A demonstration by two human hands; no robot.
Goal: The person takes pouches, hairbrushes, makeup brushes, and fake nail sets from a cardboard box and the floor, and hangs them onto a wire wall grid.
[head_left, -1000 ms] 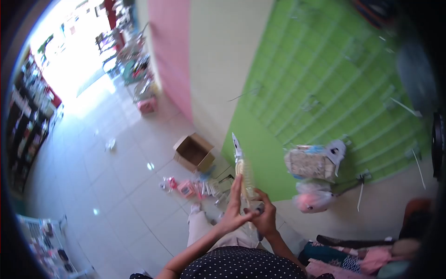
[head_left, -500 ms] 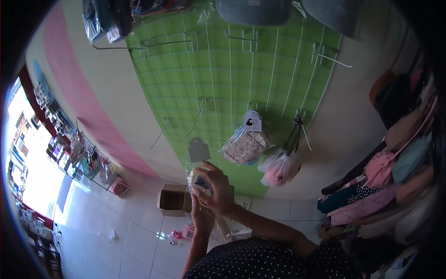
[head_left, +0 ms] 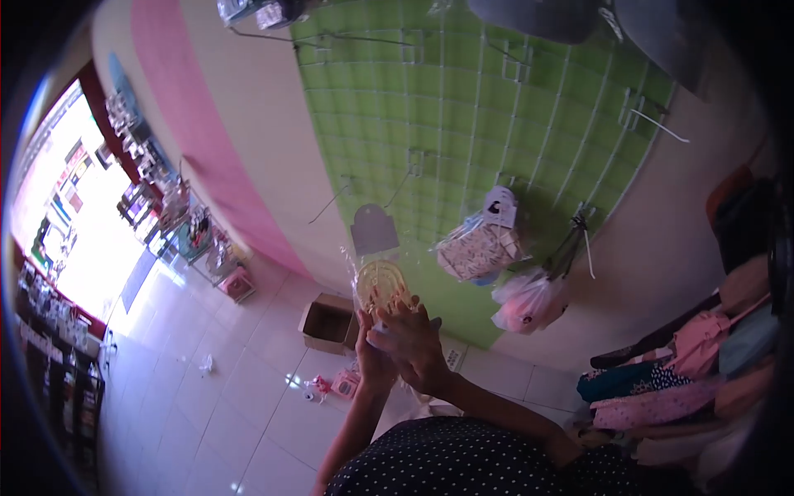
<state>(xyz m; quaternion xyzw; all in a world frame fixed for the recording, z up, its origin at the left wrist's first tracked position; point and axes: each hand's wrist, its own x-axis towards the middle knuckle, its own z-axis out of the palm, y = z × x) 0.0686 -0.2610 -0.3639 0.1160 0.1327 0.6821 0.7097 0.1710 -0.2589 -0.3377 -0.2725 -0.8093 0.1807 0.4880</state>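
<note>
A clear plastic packet (head_left: 382, 279) with a pale yellow, patterned, rounded item inside is held up in front of me. A grey card tag (head_left: 374, 230) with a rounded top tab sticks out at its upper end. My left hand (head_left: 374, 360) grips the lower part of the packet from the left and below. Across the packet's lower front lies my right hand (head_left: 411, 345), its fingers stretched and spread, slightly blurred. The palms nearly meet, hiding the packet's bottom end.
A green-backed wire grid (head_left: 463, 132) with metal hooks carries a patterned bagged item (head_left: 480, 248) and a pink bagged item (head_left: 529, 304). An open cardboard box (head_left: 328, 322) and small pink items (head_left: 343, 383) lie on the tiled floor. Clothes (head_left: 662, 397) hang at right; display racks stand left.
My right hand has gone from curled fingers to spread ones across the packet. The yellow item now faces me. My view has turned, shifting the grid and hanging goods to the right.
</note>
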